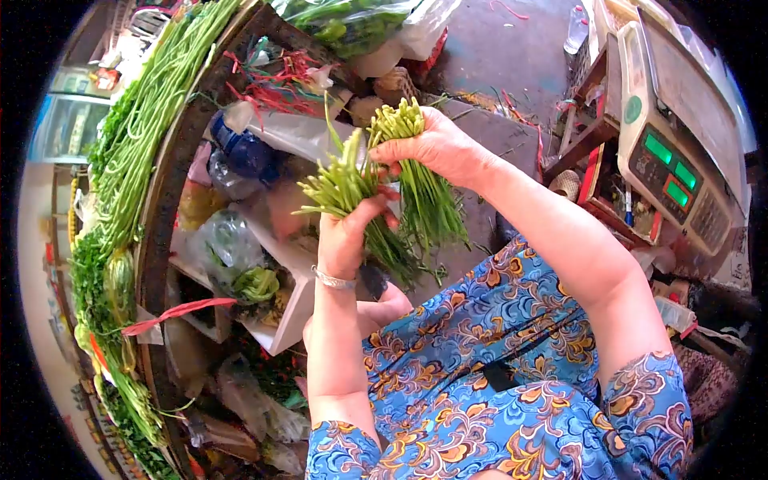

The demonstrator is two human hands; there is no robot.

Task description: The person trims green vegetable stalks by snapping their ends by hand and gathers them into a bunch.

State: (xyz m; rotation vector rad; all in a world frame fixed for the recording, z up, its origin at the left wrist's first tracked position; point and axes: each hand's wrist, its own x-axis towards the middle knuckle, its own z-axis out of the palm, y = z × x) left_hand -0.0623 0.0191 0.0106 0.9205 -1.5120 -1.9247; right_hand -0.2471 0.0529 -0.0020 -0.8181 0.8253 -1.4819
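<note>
My left hand (pixel 346 240) is wrapped round a bunch of thin green vegetable stems (pixel 338 186), their pale cut ends fanning upward. In my right hand (pixel 448 148) is a second bunch of green stems (pixel 430 208), cut ends up and darker green tops hanging down. The two hands are close together in front of my body, with the bunches side by side. Part of the left bunch's lower end hangs behind my left hand. I cannot tell the exact kind of greens.
Long green beans (pixel 160 136) and leafy greens (pixel 92 276) lie along a curved shelf at left. Red ties (pixel 276 88) hang over its edge. Below stand a white foam box (pixel 292 308) and plastic bags (pixel 228 240). A digital scale (pixel 672 160) sits at right.
</note>
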